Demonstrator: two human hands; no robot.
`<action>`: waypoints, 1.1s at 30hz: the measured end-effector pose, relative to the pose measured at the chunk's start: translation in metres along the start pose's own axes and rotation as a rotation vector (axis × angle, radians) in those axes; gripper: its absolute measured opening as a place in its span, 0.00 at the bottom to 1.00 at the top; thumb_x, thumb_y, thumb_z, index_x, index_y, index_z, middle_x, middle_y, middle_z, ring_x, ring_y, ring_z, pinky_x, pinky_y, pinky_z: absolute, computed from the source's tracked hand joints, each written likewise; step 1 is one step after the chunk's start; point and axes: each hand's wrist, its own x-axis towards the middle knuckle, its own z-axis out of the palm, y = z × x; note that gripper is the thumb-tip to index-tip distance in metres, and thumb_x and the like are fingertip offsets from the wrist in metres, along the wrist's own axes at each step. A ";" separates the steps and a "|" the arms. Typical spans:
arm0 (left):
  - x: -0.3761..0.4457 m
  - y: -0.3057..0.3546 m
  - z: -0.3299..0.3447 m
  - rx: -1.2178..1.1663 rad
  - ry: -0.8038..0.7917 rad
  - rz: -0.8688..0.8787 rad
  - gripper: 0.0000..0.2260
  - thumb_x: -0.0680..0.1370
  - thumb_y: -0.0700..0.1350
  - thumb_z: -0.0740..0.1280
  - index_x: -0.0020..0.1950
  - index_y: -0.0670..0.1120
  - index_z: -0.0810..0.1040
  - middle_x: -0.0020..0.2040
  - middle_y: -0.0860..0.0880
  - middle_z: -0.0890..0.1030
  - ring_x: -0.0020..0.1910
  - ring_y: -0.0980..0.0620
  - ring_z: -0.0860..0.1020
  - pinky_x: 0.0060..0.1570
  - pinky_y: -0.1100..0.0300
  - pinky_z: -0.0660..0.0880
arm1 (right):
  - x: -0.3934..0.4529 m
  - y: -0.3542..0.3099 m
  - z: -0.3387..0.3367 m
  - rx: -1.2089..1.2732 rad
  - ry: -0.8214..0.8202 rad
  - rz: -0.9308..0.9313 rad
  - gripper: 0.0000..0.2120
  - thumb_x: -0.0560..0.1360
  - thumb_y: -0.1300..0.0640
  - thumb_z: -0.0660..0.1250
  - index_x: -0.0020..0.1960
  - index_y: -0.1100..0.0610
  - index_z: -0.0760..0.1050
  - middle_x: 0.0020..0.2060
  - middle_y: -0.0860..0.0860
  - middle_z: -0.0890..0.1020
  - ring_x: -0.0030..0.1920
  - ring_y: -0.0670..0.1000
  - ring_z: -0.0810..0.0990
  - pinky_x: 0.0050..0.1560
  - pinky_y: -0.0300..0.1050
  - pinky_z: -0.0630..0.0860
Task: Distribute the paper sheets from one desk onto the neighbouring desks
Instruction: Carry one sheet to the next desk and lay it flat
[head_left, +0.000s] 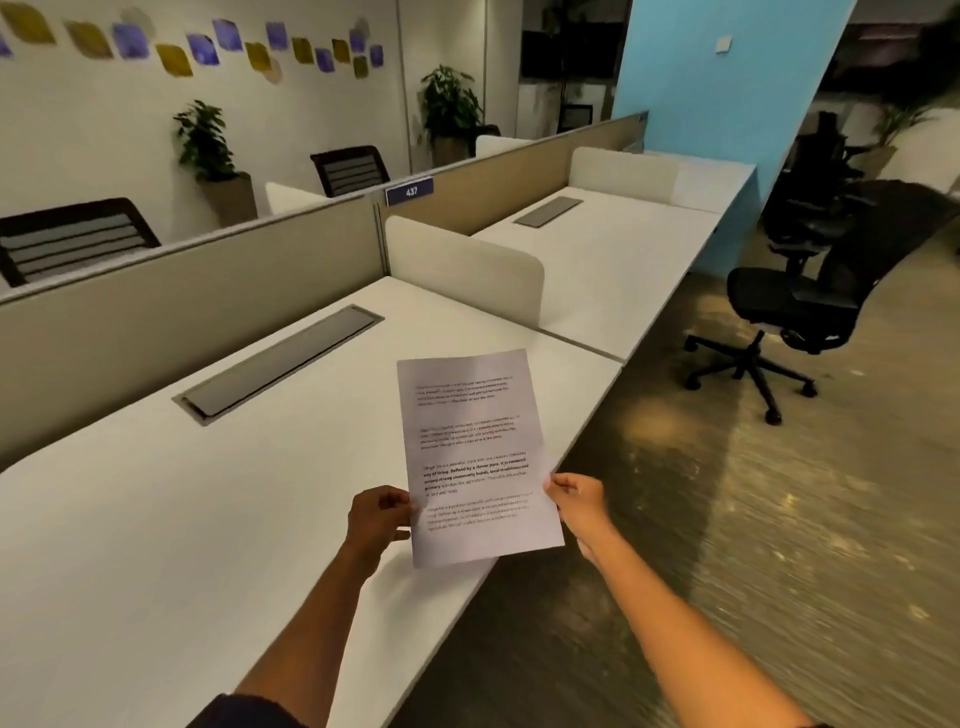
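Left hand (378, 519): fingers curled, pinching the left edge of a paper sheet (475, 457) near its lower corner. Right hand (579, 506): thumb on top, fingers under, pinching the right edge at about the same height. Both arms are stretched forward from the bottom of the frame, the left over the near desk (156, 519), the right over the floor beside the desk's front edge. A dark sleeve (244, 714) shows at the left forearm.

The sheet is held face up above the front edge of the near desk, tilted slightly; whether it touches the desktop cannot be told. It carries four blocks of printed text, one partly bold; the words are too blurred to read.

A blue tag (409, 191) on the partition reads "437". The far desk (613, 260) lies beyond a low white divider (467, 270).
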 end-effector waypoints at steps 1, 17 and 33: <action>0.004 0.000 -0.005 -0.017 0.022 -0.010 0.04 0.72 0.30 0.70 0.43 0.36 0.78 0.41 0.40 0.82 0.41 0.41 0.80 0.38 0.52 0.79 | 0.009 -0.003 0.008 -0.010 -0.021 0.005 0.07 0.77 0.60 0.68 0.53 0.59 0.81 0.49 0.53 0.84 0.51 0.54 0.83 0.57 0.55 0.81; 0.070 -0.009 -0.089 -0.102 0.473 -0.131 0.05 0.70 0.30 0.71 0.44 0.38 0.81 0.43 0.36 0.83 0.41 0.40 0.81 0.38 0.52 0.79 | 0.125 -0.067 0.161 -0.310 -0.463 -0.137 0.07 0.75 0.59 0.69 0.51 0.59 0.84 0.46 0.53 0.85 0.51 0.57 0.83 0.57 0.56 0.79; 0.094 -0.012 -0.085 0.034 0.792 -0.294 0.06 0.68 0.34 0.75 0.41 0.43 0.82 0.34 0.43 0.84 0.26 0.48 0.80 0.26 0.61 0.75 | 0.190 -0.073 0.233 -0.474 -0.646 -0.212 0.08 0.74 0.59 0.69 0.50 0.62 0.84 0.49 0.54 0.86 0.50 0.54 0.82 0.54 0.45 0.77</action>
